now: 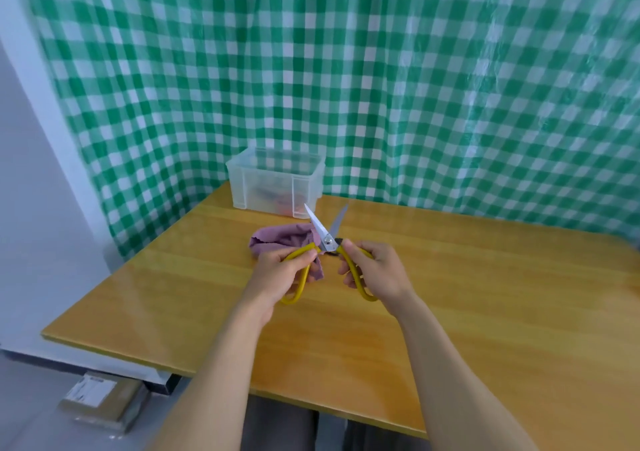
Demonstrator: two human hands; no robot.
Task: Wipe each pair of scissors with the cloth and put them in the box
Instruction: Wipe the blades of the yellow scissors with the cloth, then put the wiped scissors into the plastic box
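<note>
Head view, single moment.

- Scissors (327, 240): yellow handles, steel blades. Held above the desk (485, 294) at centre, blades spread in a V with the tips toward 12 o'clock, just short of the box.
- Left hand (277, 274): fingers curled round the handle loop on the 9 o'clock side.
- Right hand (377, 274): fingers curled round the loop on the 3 o'clock side.
- Cloth (280, 239): purple and crumpled, lying on the desk at 10 o'clock of the scissors. One fold hangs beneath the left hand; whether that hand also pinches it cannot be told.
- Box (277, 180): clear plastic, no lid, at 12 o'clock by the checked curtain (381, 69). Reddish shapes show through its wall, too blurred to name.
- Parcel (100, 398): on the floor at 7 o'clock, off the desk.

Step in hand, as judged: the wiping stage, with the blades parted to expose their inner faces. This pair is not yet boxed.

Next move calls for one hand to free itself and take up the cloth. The cloth should run along each blade from pivot to tip, with fingers kept behind the fabric and away from the edges. The blades then need closing before the short carry toward 12 o'clock.
</note>
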